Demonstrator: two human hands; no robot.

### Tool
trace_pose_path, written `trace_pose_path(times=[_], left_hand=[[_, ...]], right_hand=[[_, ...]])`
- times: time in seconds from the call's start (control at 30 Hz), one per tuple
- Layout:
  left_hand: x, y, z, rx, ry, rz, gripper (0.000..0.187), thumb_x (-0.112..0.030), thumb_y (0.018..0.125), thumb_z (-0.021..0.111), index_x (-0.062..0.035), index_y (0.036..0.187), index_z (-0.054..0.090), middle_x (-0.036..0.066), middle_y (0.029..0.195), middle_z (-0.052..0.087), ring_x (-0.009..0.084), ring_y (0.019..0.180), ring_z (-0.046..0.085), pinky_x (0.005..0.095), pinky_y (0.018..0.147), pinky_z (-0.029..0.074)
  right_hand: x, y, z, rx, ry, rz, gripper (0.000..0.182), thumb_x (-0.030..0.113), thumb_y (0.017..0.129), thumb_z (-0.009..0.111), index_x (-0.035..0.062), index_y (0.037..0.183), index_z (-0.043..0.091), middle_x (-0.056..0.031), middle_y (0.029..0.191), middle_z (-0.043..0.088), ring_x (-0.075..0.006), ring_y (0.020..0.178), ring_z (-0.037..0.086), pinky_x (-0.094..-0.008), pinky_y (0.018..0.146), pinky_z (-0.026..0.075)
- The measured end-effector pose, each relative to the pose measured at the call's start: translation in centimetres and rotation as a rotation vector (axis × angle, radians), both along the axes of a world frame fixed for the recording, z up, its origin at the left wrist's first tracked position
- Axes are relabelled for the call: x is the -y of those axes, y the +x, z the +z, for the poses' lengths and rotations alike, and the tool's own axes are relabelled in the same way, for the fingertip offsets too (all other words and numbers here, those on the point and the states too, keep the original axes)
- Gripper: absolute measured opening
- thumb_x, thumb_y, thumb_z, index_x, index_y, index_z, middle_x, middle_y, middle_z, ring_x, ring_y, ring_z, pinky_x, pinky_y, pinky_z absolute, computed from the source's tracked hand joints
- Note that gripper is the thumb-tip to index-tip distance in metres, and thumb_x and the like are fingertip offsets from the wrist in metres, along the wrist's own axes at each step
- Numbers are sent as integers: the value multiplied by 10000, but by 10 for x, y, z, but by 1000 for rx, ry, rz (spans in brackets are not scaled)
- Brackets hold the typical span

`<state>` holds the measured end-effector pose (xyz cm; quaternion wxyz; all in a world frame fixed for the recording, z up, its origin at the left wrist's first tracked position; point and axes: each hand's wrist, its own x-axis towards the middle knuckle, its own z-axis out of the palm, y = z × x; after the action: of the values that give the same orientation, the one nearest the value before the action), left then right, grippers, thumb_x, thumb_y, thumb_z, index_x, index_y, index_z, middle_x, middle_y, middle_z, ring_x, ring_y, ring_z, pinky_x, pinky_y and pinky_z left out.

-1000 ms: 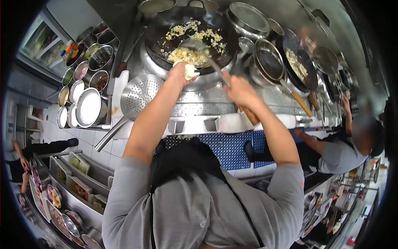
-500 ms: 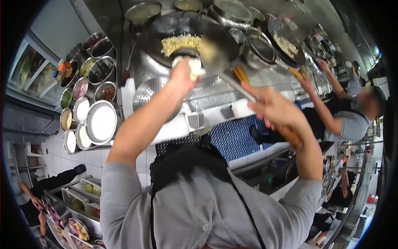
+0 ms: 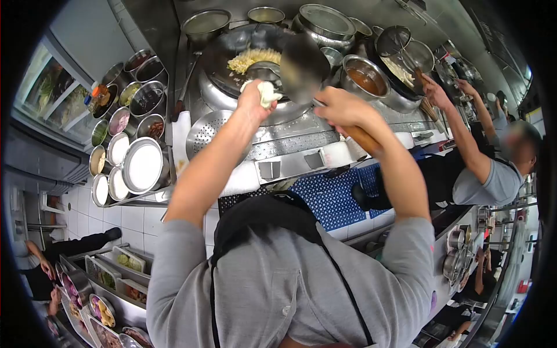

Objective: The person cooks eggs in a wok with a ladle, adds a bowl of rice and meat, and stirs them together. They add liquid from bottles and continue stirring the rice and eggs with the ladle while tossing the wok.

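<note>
My left hand [image 3: 253, 100] grips the wok [image 3: 243, 52] rim through a white cloth [image 3: 267, 91], fried rice [image 3: 252, 58] piled at the far side. My right hand [image 3: 342, 107], closed on the ladle [image 3: 304, 66] handle, has pulled back in from its wide swing; the bowl, seemingly empty, hangs over the wok.

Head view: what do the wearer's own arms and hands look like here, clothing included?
Both arms are bare from the upper arm down, coming out of short grey sleeves of a grey shirt. A black apron with thin black straps lies over the chest. The left hand and right hand are bare: no gloves. No watch or rings can be made out.
</note>
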<state>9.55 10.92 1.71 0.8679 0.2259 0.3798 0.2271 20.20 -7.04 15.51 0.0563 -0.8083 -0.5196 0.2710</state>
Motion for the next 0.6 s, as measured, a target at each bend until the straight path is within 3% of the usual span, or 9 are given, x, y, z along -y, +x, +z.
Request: trace_pose_path(times=[0.07, 0.13, 0.17, 0.23, 0.33, 0.4, 0.5, 0.53, 0.6], left_hand=[[-2, 10, -59, 48, 95, 48, 197, -317, 953, 473, -141, 947, 562, 43, 819, 627, 222, 716, 614, 337, 522, 493], [17, 3, -81, 155, 103, 33, 161, -282, 934, 468, -157, 973, 563, 42, 819, 633, 227, 654, 619, 338, 490, 486], [39, -11, -76, 111, 59, 37, 156, -260, 925, 451, -157, 973, 556, 45, 810, 633, 231, 582, 605, 343, 431, 466], [80, -47, -8, 79, 50, -88, 158, -277, 918, 449, -159, 927, 553, 66, 802, 631, 230, 538, 592, 350, 380, 452], [54, -19, 44, 21, -122, 8, 151, -220, 949, 418, -133, 955, 541, 47, 781, 596, 228, 656, 620, 345, 427, 463], [30, 8, 20, 25, -52, 45, 167, -248, 940, 455, -121, 904, 557, 52, 795, 612, 224, 694, 630, 349, 459, 478], [27, 16, -74, 176, 106, 60, 178, -285, 929, 471, -132, 952, 560, 54, 850, 625, 241, 674, 611, 336, 457, 476], [53, 6, -60, 40, 22, 138, 173, -266, 919, 459, -139, 988, 555, 58, 840, 626, 247, 624, 611, 334, 438, 473], [85, -23, -43, 53, 55, 74, 154, -230, 900, 431, -154, 979, 540, 66, 801, 617, 245, 546, 588, 315, 397, 454]], right_hand=[[-27, 7, -46, 78, 100, -55, 517, 144, 900, 555, 15, 1386, 433, -183, 713, 638, -275, 567, 647, -404, 553, 527], [-34, 17, -81, 157, 261, -94, 424, 169, 902, 544, -13, 1278, 474, -252, 850, 660, -372, 718, 679, -455, 633, 542], [-22, 27, -87, 274, 334, -9, 499, 193, 900, 550, -14, 1341, 442, -252, 884, 660, -385, 722, 674, -444, 674, 547], [16, 30, -46, 275, 283, 118, 557, 192, 892, 560, -20, 1386, 414, -262, 920, 662, -383, 726, 680, -430, 721, 543], [22, 43, -1, 22, -20, 168, 544, 177, 865, 584, -9, 1362, 466, -195, 762, 666, -301, 641, 691, -391, 621, 544], [-5, 36, 2, 42, -58, 111, 486, 155, 862, 575, -26, 1305, 491, -213, 783, 672, -329, 704, 694, -407, 663, 549], [-32, 40, -82, 237, 233, -10, 491, 153, 874, 564, -9, 1328, 472, -293, 966, 660, -409, 937, 664, -462, 782, 528], [-27, 37, -85, 241, 234, -45, 519, 158, 884, 557, 17, 1372, 449, -323, 1071, 625, -437, 1055, 608, -492, 816, 507], [10, 34, -76, 245, 349, 32, 549, 157, 887, 566, 23, 1401, 429, -295, 976, 647, -408, 926, 656, -471, 748, 522]])
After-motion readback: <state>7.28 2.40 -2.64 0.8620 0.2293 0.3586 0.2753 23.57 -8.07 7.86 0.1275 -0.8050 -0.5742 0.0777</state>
